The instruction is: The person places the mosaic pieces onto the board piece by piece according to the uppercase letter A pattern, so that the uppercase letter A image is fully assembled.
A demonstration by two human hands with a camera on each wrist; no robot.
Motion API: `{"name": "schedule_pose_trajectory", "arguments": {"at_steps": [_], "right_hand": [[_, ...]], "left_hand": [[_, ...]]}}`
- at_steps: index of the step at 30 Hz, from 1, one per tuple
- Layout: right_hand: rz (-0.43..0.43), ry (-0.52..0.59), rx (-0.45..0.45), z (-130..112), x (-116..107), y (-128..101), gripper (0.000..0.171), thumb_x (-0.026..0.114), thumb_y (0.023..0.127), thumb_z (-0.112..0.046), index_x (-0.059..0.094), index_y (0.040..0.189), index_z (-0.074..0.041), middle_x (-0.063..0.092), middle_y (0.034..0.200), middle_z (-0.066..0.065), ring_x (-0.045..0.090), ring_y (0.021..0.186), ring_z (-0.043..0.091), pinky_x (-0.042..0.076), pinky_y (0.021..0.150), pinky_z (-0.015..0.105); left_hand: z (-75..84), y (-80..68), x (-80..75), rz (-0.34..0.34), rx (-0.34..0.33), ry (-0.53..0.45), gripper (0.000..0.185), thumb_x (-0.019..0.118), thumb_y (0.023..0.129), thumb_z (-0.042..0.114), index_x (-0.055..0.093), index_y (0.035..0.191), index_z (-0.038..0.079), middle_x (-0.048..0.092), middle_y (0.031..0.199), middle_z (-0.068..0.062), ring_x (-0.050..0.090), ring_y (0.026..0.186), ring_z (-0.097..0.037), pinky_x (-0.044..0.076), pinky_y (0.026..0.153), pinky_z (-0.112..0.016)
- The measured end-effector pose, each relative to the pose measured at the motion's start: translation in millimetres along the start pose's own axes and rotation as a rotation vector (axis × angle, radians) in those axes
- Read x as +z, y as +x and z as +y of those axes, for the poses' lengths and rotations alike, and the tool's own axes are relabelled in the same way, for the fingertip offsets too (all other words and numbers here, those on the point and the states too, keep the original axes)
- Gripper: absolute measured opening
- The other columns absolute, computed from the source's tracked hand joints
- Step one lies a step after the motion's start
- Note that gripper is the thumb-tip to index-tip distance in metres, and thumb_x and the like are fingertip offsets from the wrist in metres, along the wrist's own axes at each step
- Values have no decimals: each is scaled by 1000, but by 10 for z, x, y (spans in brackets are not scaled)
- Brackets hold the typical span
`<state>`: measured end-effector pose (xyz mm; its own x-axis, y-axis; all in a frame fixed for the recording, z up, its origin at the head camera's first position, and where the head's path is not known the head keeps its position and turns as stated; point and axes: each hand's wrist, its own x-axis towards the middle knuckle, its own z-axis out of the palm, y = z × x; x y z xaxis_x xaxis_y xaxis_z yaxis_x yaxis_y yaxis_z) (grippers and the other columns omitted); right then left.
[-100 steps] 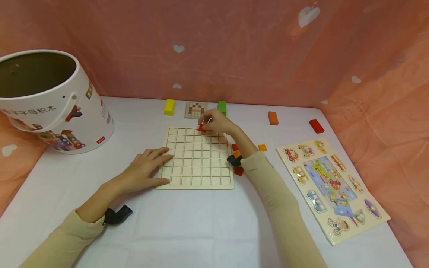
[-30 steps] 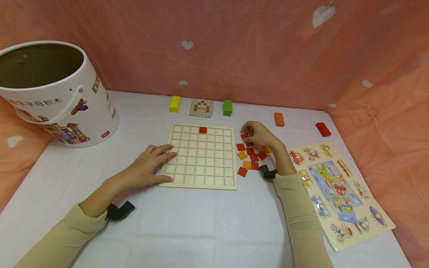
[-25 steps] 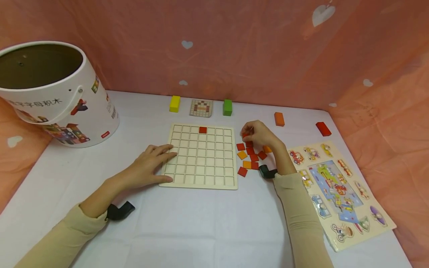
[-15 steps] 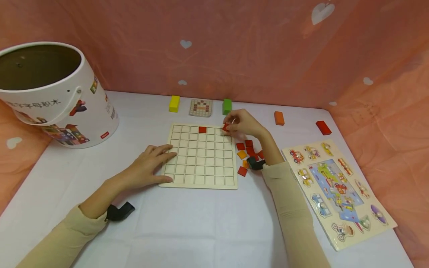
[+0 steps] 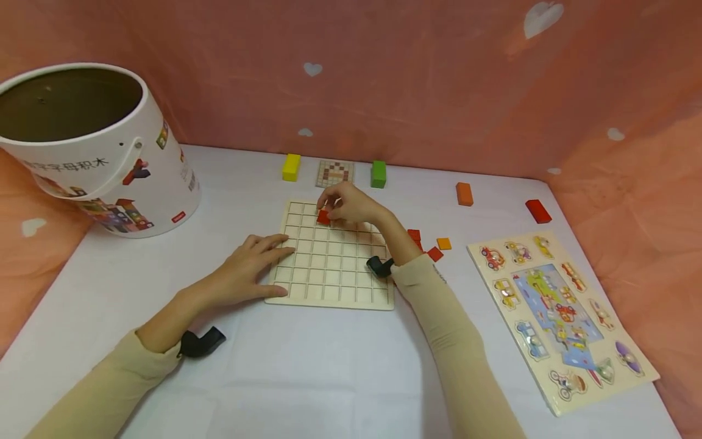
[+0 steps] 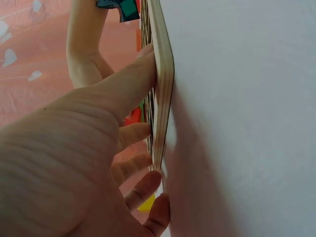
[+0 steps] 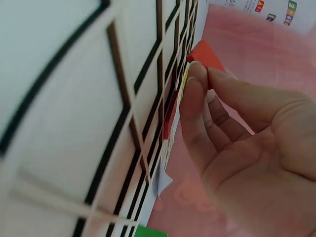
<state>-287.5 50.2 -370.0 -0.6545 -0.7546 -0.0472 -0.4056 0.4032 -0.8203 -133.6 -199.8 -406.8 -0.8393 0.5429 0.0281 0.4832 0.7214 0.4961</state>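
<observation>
A pale wooden grid board (image 5: 323,274) lies flat on the white cloth. My right hand (image 5: 355,206) is over its far rows and pinches a red square tile (image 7: 206,55) between thumb and fingertips. In the right wrist view the tile is tilted, its lower edge close to the grid. Another red tile (image 7: 170,116) sits in the board; in the head view the right hand hides it. My left hand (image 5: 241,271) rests at the board's left edge with fingers spread, thumb and fingertips on the rim. Loose red tiles (image 5: 435,253) and an orange tile (image 5: 443,244) lie to the right, partly behind the right forearm.
A patterned card (image 5: 335,174) lies behind the board between a yellow block (image 5: 291,167) and a green block (image 5: 378,174). An orange block (image 5: 464,194) and a red block (image 5: 538,211) stand farther right. A white bucket (image 5: 159,213) is at left, a peg puzzle (image 5: 565,378) at right.
One red tile was let go in the far row. The right hand then took another red tile from the loose ones and carried it left over the board. The left hand stayed put.
</observation>
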Motion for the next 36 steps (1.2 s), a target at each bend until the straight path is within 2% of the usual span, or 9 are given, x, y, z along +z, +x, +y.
{"name": "schedule_pose_trajectory", "arguments": {"at_steps": [7, 12, 19, 24, 30, 36], "right_hand": [[-9, -44, 12, -5, 48, 40, 14, 64, 89, 11, 68, 101, 7, 63, 92, 16, 57, 86, 23, 49, 78, 28], [-6, -61, 33, -24, 57, 34, 13, 64, 89, 11, 69, 100, 7, 65, 91, 16, 57, 84, 23, 49, 74, 28], [-13, -83, 34, -38, 37, 16, 16, 63, 92, 7, 73, 104, 6, 70, 95, 15, 59, 82, 22, 48, 71, 27], [7, -101, 9, -24, -28, -33, 19, 62, 95, 2, 72, 111, 6, 70, 100, 17, 62, 87, 26, 51, 78, 31], [90, -40, -34, 75, -252, -310, 24, 64, 93, 3, 68, 116, 8, 68, 103, 20, 64, 89, 31, 52, 81, 37], [126, -20, 85, 323, -564, -808, 29, 66, 91, 3, 66, 119, 8, 69, 103, 21, 63, 93, 31, 51, 80, 29]], "left_hand": [[-2, 20, 26, -1, -10, 11, 80, 77, 84, 48, 50, 146, 6, 33, 157, -18, 36, 129, -36, 33, 102, -59], [6, 3, 11, -4, -19, 4, 80, 76, 84, 49, 49, 146, 6, 32, 158, -17, 35, 129, -36, 33, 103, -59], [24, 7, -5, -5, -12, 0, 79, 76, 85, 47, 49, 147, 6, 32, 158, -17, 35, 129, -35, 32, 103, -58], [27, 10, -1, -4, -8, -3, 79, 76, 85, 47, 49, 147, 6, 32, 158, -17, 35, 129, -35, 32, 103, -58], [18, 28, 12, 1, 0, 1, 79, 77, 85, 46, 49, 146, 5, 32, 158, -17, 36, 127, -34, 33, 102, -57], [2, 21, 29, 5, -5, 4, 80, 78, 84, 45, 49, 146, 5, 32, 158, -17, 36, 128, -34, 33, 102, -56]]}}
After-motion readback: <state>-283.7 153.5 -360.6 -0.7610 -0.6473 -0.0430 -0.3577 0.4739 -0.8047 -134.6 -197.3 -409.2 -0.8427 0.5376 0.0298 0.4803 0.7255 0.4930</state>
